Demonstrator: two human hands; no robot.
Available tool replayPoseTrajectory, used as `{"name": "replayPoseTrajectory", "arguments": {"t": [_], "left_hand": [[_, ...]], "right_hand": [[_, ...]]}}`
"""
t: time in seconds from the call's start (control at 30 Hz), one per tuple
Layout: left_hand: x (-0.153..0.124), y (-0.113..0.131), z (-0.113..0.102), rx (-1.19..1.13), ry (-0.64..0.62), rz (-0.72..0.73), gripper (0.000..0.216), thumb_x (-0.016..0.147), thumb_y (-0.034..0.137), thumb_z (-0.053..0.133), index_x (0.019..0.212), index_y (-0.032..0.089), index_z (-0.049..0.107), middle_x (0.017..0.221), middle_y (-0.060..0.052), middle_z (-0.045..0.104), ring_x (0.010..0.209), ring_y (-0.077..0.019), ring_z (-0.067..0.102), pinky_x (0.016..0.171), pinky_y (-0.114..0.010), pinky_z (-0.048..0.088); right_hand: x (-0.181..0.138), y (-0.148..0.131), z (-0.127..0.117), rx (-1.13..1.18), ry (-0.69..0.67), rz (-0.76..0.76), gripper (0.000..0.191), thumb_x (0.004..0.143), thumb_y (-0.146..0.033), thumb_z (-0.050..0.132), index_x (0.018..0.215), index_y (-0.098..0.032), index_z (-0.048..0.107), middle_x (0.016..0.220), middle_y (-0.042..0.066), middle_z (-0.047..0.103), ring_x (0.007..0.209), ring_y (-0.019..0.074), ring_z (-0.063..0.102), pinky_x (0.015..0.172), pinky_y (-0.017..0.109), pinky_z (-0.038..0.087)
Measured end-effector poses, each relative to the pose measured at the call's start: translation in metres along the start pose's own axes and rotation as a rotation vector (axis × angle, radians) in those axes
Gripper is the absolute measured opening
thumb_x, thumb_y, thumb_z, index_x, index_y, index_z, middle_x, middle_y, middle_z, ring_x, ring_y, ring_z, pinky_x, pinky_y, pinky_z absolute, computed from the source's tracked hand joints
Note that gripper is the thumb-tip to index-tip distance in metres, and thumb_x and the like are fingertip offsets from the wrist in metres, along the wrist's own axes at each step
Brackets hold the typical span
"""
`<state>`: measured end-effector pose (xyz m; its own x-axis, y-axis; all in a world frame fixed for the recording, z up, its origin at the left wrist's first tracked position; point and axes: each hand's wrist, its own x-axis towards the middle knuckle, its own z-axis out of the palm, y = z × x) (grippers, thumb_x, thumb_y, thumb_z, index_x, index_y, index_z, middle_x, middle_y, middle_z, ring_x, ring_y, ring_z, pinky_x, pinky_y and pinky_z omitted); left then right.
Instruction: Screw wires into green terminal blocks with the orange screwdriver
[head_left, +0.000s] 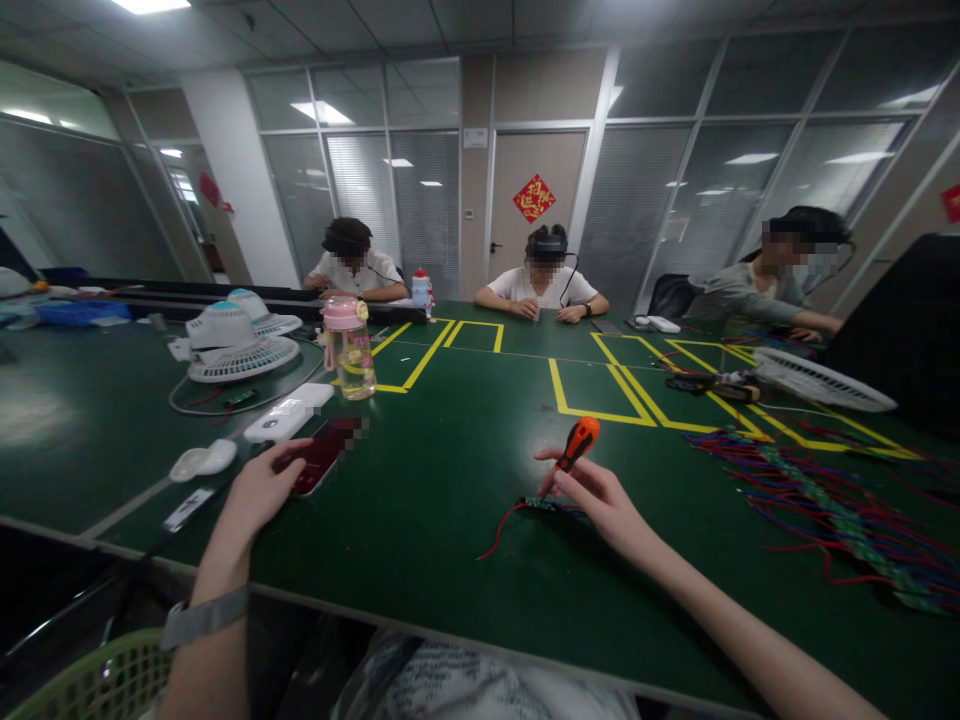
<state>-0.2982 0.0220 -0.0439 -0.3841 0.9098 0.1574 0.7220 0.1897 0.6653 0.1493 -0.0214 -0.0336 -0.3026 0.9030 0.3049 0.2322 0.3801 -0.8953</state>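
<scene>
My right hand [600, 500] is closed around an orange-handled screwdriver [577, 442], held upright with its tip down on a small green circuit board [541, 504]. Red and blue wires trail from that board across the green table [450, 500]. My left hand [259, 490], with a watch band on the wrist, reaches to the left and rests on a dark red phone [319, 455]; its fingers lie over the phone's near end, and how tightly they curl is hard to see.
A pink-lidded water bottle [349, 350], white fans [232, 345], a white power bank [289, 415] and white earbud case [202, 460] stand left. A heap of wired boards [825, 500] lies right. Three people sit at the far side. A green basket [97, 680] is below left.
</scene>
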Motion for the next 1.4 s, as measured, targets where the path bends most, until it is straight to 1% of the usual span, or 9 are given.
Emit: {"name": "replayPoseTrajectory", "arguments": {"t": [0.23, 0.4, 0.6, 0.77, 0.93, 1.07, 1.2, 1.3, 1.4], "left_hand": [[-0.002, 0.004, 0.000, 0.009, 0.020, 0.008, 0.046, 0.076, 0.033, 0.051, 0.115, 0.018, 0.069, 0.096, -0.009, 0.075, 0.080, -0.0237, 0.071, 0.070, -0.030, 0.053], [-0.003, 0.006, 0.000, 0.000, 0.056, 0.024, 0.044, 0.074, 0.032, 0.051, 0.111, 0.018, 0.071, 0.089, -0.008, 0.076, 0.076, -0.0229, 0.071, 0.066, -0.028, 0.053], [-0.002, 0.004, 0.000, -0.023, 0.031, 0.020, 0.046, 0.073, 0.034, 0.052, 0.112, 0.017, 0.070, 0.090, -0.008, 0.076, 0.076, -0.0238, 0.072, 0.067, -0.029, 0.054], [-0.002, 0.004, -0.001, -0.016, 0.019, 0.020, 0.048, 0.074, 0.034, 0.051, 0.114, 0.017, 0.069, 0.094, -0.009, 0.075, 0.078, -0.0240, 0.071, 0.069, -0.030, 0.054], [-0.003, 0.004, -0.001, -0.010, 0.011, 0.012, 0.048, 0.074, 0.034, 0.051, 0.115, 0.017, 0.069, 0.097, -0.010, 0.075, 0.081, -0.0241, 0.071, 0.070, -0.030, 0.054], [0.000, 0.000, 0.000, -0.025, 0.006, 0.009, 0.048, 0.075, 0.034, 0.052, 0.116, 0.017, 0.068, 0.097, -0.010, 0.075, 0.079, -0.0237, 0.071, 0.071, -0.031, 0.054], [0.003, -0.005, 0.001, -0.055, -0.006, 0.030, 0.047, 0.072, 0.032, 0.055, 0.115, 0.018, 0.069, 0.097, -0.009, 0.075, 0.078, -0.0237, 0.071, 0.071, -0.031, 0.055], [0.001, -0.003, 0.001, -0.050, 0.000, 0.048, 0.046, 0.071, 0.032, 0.056, 0.113, 0.018, 0.069, 0.099, -0.008, 0.075, 0.080, -0.0244, 0.071, 0.073, -0.031, 0.056], [-0.004, 0.003, -0.001, -0.058, -0.015, 0.034, 0.049, 0.072, 0.032, 0.054, 0.116, 0.015, 0.067, 0.098, -0.009, 0.075, 0.081, -0.0246, 0.071, 0.074, -0.032, 0.056]], "right_hand": [[0.000, 0.000, -0.001, -0.006, -0.008, 0.002, 0.041, 0.094, -0.050, 0.050, 0.117, -0.018, 0.061, 0.087, 0.005, 0.068, 0.082, 0.0202, 0.063, 0.075, 0.032, 0.049], [0.000, 0.001, 0.000, -0.011, 0.006, 0.005, 0.043, 0.093, -0.052, 0.051, 0.117, -0.018, 0.061, 0.084, 0.005, 0.068, 0.080, 0.0203, 0.063, 0.074, 0.031, 0.049], [-0.001, -0.001, 0.000, -0.009, 0.004, 0.006, 0.043, 0.093, -0.052, 0.051, 0.117, -0.018, 0.062, 0.085, 0.006, 0.069, 0.083, 0.0213, 0.063, 0.077, 0.033, 0.049], [0.000, 0.000, 0.000, -0.008, 0.008, 0.010, 0.044, 0.092, -0.053, 0.052, 0.117, -0.018, 0.062, 0.085, 0.005, 0.069, 0.080, 0.0205, 0.062, 0.075, 0.032, 0.048], [0.000, 0.000, 0.000, 0.003, -0.003, 0.009, 0.042, 0.092, -0.052, 0.051, 0.116, -0.018, 0.062, 0.087, 0.006, 0.069, 0.084, 0.0215, 0.063, 0.078, 0.033, 0.048], [-0.001, -0.002, 0.000, -0.006, 0.001, 0.012, 0.043, 0.092, -0.052, 0.052, 0.116, -0.018, 0.062, 0.085, 0.006, 0.069, 0.083, 0.0214, 0.063, 0.077, 0.033, 0.048], [-0.001, -0.002, 0.000, 0.002, -0.009, 0.021, 0.043, 0.093, -0.052, 0.051, 0.118, -0.018, 0.060, 0.087, 0.006, 0.068, 0.083, 0.0209, 0.062, 0.077, 0.032, 0.047], [-0.001, 0.000, 0.000, 0.008, -0.011, 0.020, 0.043, 0.093, -0.052, 0.051, 0.117, -0.018, 0.060, 0.087, 0.005, 0.068, 0.084, 0.0208, 0.062, 0.077, 0.032, 0.047], [-0.001, 0.001, -0.001, 0.007, -0.016, 0.019, 0.042, 0.093, -0.052, 0.051, 0.117, -0.018, 0.060, 0.087, 0.005, 0.068, 0.084, 0.0208, 0.061, 0.078, 0.032, 0.046]]}}
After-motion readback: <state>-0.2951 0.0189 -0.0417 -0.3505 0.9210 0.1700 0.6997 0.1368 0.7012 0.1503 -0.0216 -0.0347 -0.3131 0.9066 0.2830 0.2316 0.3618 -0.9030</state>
